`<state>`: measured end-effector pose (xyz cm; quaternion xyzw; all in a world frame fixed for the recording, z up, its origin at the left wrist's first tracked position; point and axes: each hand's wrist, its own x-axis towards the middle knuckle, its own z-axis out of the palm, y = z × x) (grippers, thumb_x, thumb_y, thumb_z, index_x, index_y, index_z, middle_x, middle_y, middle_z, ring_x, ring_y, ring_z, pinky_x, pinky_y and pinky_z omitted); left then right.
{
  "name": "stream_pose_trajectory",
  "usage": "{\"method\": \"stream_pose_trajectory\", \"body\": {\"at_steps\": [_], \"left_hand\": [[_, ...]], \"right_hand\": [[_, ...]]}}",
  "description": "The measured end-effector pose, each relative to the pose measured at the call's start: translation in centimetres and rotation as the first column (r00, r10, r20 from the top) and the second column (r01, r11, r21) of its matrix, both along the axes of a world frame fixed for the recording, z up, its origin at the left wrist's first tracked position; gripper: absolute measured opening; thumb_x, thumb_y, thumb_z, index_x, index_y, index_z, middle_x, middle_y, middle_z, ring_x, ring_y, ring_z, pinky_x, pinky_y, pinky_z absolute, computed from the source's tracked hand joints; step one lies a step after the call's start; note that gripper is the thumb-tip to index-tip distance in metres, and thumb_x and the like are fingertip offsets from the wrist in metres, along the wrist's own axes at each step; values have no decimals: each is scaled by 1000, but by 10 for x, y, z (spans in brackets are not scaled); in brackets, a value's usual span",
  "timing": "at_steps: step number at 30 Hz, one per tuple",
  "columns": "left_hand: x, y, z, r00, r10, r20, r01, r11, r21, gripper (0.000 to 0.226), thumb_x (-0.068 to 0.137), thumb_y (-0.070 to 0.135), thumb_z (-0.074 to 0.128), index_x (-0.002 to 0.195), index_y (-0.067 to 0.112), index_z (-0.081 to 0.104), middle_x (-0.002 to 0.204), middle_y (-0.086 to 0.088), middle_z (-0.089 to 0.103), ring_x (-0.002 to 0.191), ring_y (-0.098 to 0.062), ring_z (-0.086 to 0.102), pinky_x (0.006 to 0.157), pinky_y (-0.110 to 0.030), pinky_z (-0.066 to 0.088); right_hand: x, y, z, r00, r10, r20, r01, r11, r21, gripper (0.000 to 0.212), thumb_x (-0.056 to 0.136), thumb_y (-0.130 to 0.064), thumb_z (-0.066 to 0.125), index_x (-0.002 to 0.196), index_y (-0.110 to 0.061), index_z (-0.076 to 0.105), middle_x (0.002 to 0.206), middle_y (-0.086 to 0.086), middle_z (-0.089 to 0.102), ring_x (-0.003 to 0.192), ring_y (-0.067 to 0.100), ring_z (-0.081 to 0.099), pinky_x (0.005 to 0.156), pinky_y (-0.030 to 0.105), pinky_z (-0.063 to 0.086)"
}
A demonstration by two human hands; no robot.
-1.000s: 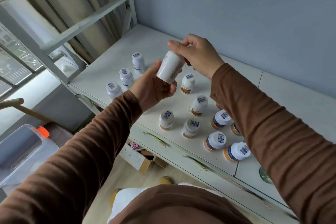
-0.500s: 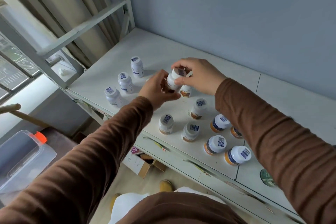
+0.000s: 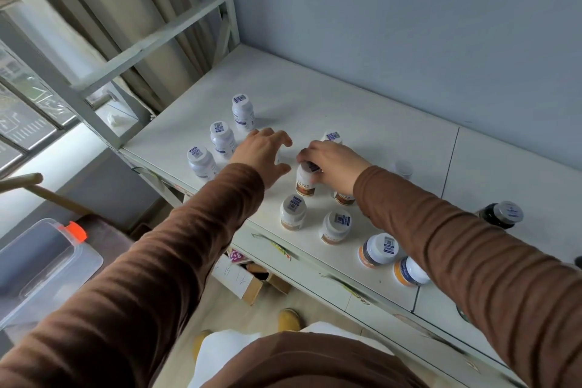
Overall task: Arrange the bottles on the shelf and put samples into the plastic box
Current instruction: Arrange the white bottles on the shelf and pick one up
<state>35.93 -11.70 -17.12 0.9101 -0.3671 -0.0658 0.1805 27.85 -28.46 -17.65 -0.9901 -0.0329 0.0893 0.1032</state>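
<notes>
Head view: right hand (image 3: 333,164) clamps the cap of a smooth white cylindrical bottle (image 3: 305,183) standing on the matte shelf (image 3: 362,123); beside it, left hand (image 3: 263,151) spreads open.

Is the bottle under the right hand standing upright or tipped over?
Upright. The bottle stands on its base on the shelf, brown label band lowest, and the right hand grips its cap from above.

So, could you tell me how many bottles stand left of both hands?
3, in a diagonal row: farthest bottle, middle bottle, nearest bottle. The left hand may hide another.
</notes>
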Motion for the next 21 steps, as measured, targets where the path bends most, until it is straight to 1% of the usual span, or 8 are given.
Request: {"method": "stream_pose_trajectory", "body": {"at_steps": [4, 6, 9, 11, 12, 14, 18, 21], "left_hand": [[-1, 1, 0, 1000, -1, 11, 1, 1000, 5, 43, 83, 33, 71, 123, 25, 56, 118, -2, 58, 112, -24, 51, 94, -37, 43], [0, 0, 0, 1000, -9, 17, 9, 1000, 16, 42, 83, 33, 70, 122, 25, 56, 117, -1, 58, 111, -23, 51, 92, -36, 44], [2, -3, 2, 999, -29, 16, 29, 999, 29, 41, 84, 31, 69, 122, 24, 56, 117, -2, 58, 111, -24, 50, 90, -35, 42], [6, -8, 5, 999, -34, 35, 34, 999, 25, 40, 85, 30, 69, 122, 24, 56, 117, -2, 59, 111, -25, 51, 91, -35, 42], [8, -11, 7, 998, -36, 46, 35, 999, 20, 40, 84, 29, 69, 122, 23, 56, 117, -3, 59, 111, -25, 51, 91, -35, 42], [12, -19, 9, 997, -44, 63, 42, 999, 28, 41, 84, 29, 69, 122, 22, 56, 117, -3, 59, 111, -26, 51, 93, -36, 44], [14, -37, 9, 992, -64, 104, 53, 993, 105, 42, 86, 30, 68, 124, 23, 54, 118, -3, 59, 112, -26, 49, 95, -40, 45], [15, -45, 7, 991, -62, 118, 47, 991, 124, 41, 86, 32, 67, 124, 23, 53, 118, -2, 59, 112, -25, 49, 94, -39, 45]], "right_hand": [[-1, 1, -9, 1000, 9, 9, -9, 999, -35, 43, 92, -10, 56, 133, -23, 52, 128, 5, 52, 113, 26, 55, 87, 28, 39], [-2, 0, -11, 1000, 15, -24, -15, 999, -28, 50, 92, -13, 59, 139, -26, 48, 134, 3, 49, 119, 24, 53, 93, 28, 39], [-5, -10, 4, 995, -29, -94, 40, 992, 119, 56, 88, -26, 68, 140, -30, 48, 135, -1, 51, 120, 20, 53, 103, 33, 40], [-2, -29, 19, 990, -137, 25, 126, 960, 250, 44, 88, -26, 68, 130, -28, 59, 123, -1, 58, 108, 20, 58, 96, 34, 44], [1, -40, 25, 976, -191, 99, 158, 949, 271, 37, 88, -22, 67, 125, -26, 62, 117, -1, 60, 103, 20, 59, 92, 33, 44], [9, -58, 28, 959, -243, 148, 209, 954, 213, 34, 91, -19, 64, 124, -25, 62, 118, 0, 59, 100, 18, 55, 91, 32, 43], [26, -67, 6, 976, -218, 4, 218, 976, 22, 46, 93, -11, 56, 136, -29, 53, 135, 3, 49, 123, 26, 45, 104, 37, 37], [29, -61, -7, 982, -187, -13, 187, 982, -31, 48, 92, -6, 50, 133, -31, 52, 129, 4, 50, 117, 28, 48, 98, 38, 41]]}}
